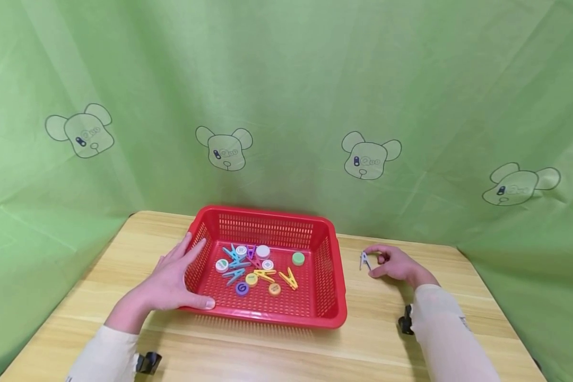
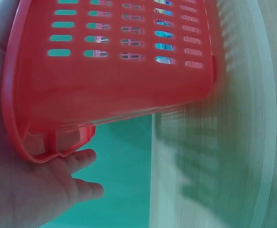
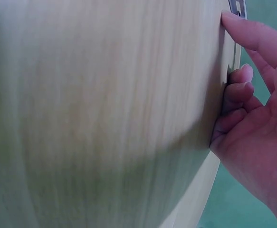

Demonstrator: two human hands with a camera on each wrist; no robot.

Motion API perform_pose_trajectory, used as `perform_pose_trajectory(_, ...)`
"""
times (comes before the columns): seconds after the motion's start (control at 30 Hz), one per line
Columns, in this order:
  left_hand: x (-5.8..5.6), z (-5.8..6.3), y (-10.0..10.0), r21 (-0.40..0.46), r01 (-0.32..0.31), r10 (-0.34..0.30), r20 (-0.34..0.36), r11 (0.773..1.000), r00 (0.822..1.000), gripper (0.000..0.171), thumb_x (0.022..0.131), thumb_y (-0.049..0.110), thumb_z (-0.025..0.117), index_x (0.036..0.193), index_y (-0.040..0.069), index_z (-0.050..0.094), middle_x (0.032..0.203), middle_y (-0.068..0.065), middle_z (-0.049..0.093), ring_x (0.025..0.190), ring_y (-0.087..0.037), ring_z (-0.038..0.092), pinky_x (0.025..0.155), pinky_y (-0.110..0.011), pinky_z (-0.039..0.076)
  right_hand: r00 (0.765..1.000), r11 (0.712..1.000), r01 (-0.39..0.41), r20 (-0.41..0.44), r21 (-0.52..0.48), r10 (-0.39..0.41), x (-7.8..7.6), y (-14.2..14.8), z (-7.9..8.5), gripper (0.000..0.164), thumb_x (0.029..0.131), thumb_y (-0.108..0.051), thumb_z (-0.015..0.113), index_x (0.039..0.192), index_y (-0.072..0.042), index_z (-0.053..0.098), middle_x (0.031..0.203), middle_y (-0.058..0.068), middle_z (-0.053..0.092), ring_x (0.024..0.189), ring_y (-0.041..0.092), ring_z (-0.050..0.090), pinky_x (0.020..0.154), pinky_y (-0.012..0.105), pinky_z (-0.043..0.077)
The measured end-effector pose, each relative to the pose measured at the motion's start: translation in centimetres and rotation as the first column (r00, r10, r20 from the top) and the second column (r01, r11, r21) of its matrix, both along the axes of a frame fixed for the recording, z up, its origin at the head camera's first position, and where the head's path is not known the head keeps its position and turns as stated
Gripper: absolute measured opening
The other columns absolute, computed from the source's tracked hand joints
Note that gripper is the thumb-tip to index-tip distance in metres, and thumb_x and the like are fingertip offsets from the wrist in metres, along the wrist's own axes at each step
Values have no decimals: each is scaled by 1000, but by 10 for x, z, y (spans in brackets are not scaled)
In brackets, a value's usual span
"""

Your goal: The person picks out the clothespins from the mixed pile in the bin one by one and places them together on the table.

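A red plastic basket (image 1: pixel 267 317) with slotted walls stands on the table. Several bottle caps, among them a green cap (image 1: pixel 298 259) and a purple cap (image 1: pixel 242 288), lie inside with blue, yellow, pink and purple clothespins. My left hand (image 1: pixel 172 278) rests on the basket's left end, fingers spread over the rim and thumb along the front edge. In the left wrist view, its palm lies against the rim (image 2: pixel 10 102). To the right of the basket, my right hand (image 1: pixel 392 262) pinches a pale blue clothespin (image 1: pixel 364 259) between thumb and index finger, close over the table.
The light wooden table (image 1: pixel 239 355) ends at a green curtain (image 1: pixel 286 106) printed with bear heads, which hangs behind and at both sides. A dark bracket sits at each wrist, the left bracket (image 1: pixel 149 363) and the right bracket (image 1: pixel 405 321).
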State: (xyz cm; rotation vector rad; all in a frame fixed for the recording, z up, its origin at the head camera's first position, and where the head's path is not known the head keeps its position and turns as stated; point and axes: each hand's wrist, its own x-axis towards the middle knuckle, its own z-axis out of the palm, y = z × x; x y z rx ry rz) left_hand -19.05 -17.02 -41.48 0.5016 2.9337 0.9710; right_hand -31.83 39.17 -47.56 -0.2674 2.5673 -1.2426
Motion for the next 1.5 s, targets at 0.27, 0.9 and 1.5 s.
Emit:
perform_pose_trajectory(0.27,0,0,0,3,-7,7,3,1000,1000,137,56,69,86,161,15,18,165,-20,2,146,-47,7,107,-75,8,1000,1000,-9,-6,7,9,4,-1,5,67,74,2,84,135,1,56,86,12,46,82,25,42,74,35,38)
perform_pose_trajectory(0.9,2,-1,1,7,-12,12,5,1000,1000,136,56,69,86,161,15,19,165,-20,1,146,-46,6,108,-74,9,1000,999,-6,-16,-36,5,5,3,2,73,73,-2,86,139,1,53,92,19,50,85,26,44,74,34,41)
perform_pose_trajectory(1.5,0,-1,0,8,-12,12,10,1000,1000,135,57,66,87,161,16,19,165,-20,1,146,-46,6,108,-74,12,1000,999,16,5,-29,-16,6,0,16,73,78,-6,84,143,-6,51,96,22,47,87,28,43,71,34,42)
